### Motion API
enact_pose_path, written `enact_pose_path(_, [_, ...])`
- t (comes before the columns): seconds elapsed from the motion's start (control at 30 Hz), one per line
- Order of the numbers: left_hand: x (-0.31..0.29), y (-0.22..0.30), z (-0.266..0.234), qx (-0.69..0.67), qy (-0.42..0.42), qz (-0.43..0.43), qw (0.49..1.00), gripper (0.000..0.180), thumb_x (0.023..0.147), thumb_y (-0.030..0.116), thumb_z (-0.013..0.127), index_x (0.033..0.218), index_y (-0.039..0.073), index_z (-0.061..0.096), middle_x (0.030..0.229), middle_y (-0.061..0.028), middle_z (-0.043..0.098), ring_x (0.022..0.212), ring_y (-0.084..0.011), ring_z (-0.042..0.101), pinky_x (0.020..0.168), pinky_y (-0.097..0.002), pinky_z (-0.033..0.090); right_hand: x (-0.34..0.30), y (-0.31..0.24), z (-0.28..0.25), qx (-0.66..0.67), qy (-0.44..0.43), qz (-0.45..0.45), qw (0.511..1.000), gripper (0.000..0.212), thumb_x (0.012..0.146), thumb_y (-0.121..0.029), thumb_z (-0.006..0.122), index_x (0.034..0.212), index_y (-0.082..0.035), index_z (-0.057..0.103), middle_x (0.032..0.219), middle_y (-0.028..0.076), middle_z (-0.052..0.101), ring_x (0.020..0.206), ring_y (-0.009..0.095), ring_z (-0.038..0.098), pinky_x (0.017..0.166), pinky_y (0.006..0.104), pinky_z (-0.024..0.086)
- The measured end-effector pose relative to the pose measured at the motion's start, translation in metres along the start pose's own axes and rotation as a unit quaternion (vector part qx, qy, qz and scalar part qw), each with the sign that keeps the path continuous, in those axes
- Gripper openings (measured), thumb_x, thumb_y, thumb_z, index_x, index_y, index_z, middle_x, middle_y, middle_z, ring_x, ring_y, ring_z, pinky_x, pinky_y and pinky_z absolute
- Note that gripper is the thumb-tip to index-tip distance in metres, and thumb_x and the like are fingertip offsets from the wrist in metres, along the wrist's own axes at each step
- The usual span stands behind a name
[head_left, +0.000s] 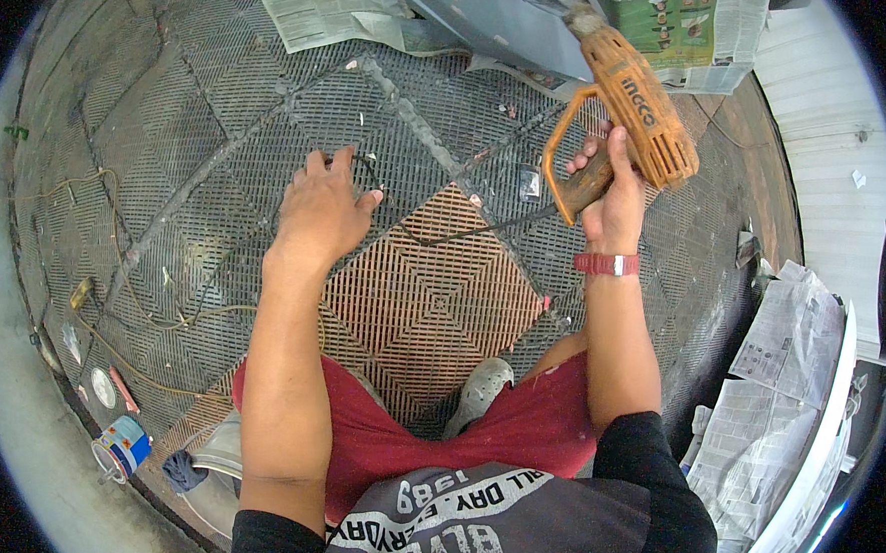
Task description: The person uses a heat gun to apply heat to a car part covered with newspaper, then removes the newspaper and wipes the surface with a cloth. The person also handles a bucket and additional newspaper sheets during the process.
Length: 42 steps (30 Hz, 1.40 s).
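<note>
An orange power tool (628,101) with a loop handle was held up in the right hand (612,200), the fingers wrapped tight around its worn grip, the tool's body tilted up and away over the far right part of the floor. A red band (606,264) was worn on that wrist. The left hand (318,210) was laid flat, palm down, on the grated floor tiles (221,115), its fingers pressed close together and the thumb set apart, with a thin dark wire (465,233) running from just beside it across a rust-brown tile (431,306). That brown tile was set among grey ones, directly in front of the person's knees, which were covered by red shorts (515,431). A grey shoe (482,384) was seen touching the near edge of the brown tile. Sheets of newspaper (327,5) were spread at the far edge, and more newspaper (766,414) lay to the right. A small blue and white can (126,445) stood at the lower left, well apart from both hands.
</note>
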<state>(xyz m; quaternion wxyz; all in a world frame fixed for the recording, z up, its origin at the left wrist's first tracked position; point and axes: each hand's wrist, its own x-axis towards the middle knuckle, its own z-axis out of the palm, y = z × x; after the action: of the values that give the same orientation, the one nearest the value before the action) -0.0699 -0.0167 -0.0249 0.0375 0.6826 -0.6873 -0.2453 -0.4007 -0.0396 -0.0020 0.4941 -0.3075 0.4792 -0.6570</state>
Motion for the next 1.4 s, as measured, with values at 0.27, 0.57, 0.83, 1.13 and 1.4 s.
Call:
enact_pose_path(0.27, [-0.003, -0.006, -0.003, -0.004, 0.007, -0.001, 1.0, 0.069, 0.101, 0.037, 0.069, 0.156, 0.004, 0.045, 0.142, -0.0304, 0.054, 0.132, -0.0495, 0.056, 0.111, -0.0554, 0.048, 0.045, 0.011, -0.066, 0.048, 0.15, 0.032, 0.987, 0.03, 0.102, -0.037, 0.074, 0.105, -0.01, 0.062, 0.084, 0.003, 0.059, 0.076, 0.019, 0.059, 0.072, 0.036, 0.055])
enact_pose_path(0.57, [-0.006, -0.006, -0.008, -0.018, 0.004, 0.002, 1.0, 0.07, 0.1, 0.039, 0.07, 0.155, 0.003, 0.045, 0.142, -0.0302, 0.053, 0.132, -0.0503, 0.055, 0.111, -0.0559, 0.047, 0.066, 0.052, -0.125, 0.002, 0.215, 0.049, 0.975, 0.025, 0.102, -0.028, 0.076, 0.111, -0.009, 0.063, 0.081, 0.003, 0.061, 0.072, 0.019, 0.06, 0.068, 0.0363, 0.054])
enact_pose_path(0.83, [-0.003, -0.006, -0.008, -0.025, 0.005, 0.003, 1.0, 0.07, 0.1, 0.038, 0.07, 0.155, 0.002, 0.045, 0.141, -0.0297, 0.054, 0.132, -0.0497, 0.055, 0.111, -0.0559, 0.047, 0.013, 0.092, -0.074, -0.017, 0.149, 0.114, 0.982, 0.02, 0.101, -0.018, 0.076, 0.114, -0.008, 0.064, 0.085, 0.002, 0.062, 0.074, 0.017, 0.061, 0.069, 0.0361, 0.054])
enact_pose_path(1.13, [-0.005, -0.011, -0.004, -0.031, 0.021, 0.016, 0.999, 0.069, 0.1, 0.037, 0.071, 0.154, 0.002, 0.046, 0.141, -0.0299, 0.055, 0.132, -0.0497, 0.055, 0.111, -0.0554, 0.048, 0.018, 0.09, -0.078, -0.036, 0.182, 0.136, 0.973, 0.018, 0.101, -0.022, 0.076, 0.11, -0.01, 0.067, 0.084, 0.002, 0.065, 0.072, 0.017, 0.062, 0.067, 0.0354, 0.053])
enact_pose_path(1.4, [-0.009, -0.014, -0.013, -0.046, 0.015, 0.006, 0.999, 0.07, 0.1, 0.039, 0.07, 0.155, 0.002, 0.046, 0.141, -0.0295, 0.055, 0.132, -0.0493, 0.056, 0.111, -0.0555, 0.047, 0.05, 0.125, -0.134, -0.089, 0.256, 0.018, 0.962, 0.01, 0.102, -0.01, 0.072, 0.104, -0.007, 0.063, 0.084, 0.0, 0.06, 0.075, 0.016, 0.057, 0.073, 0.0352, 0.052])
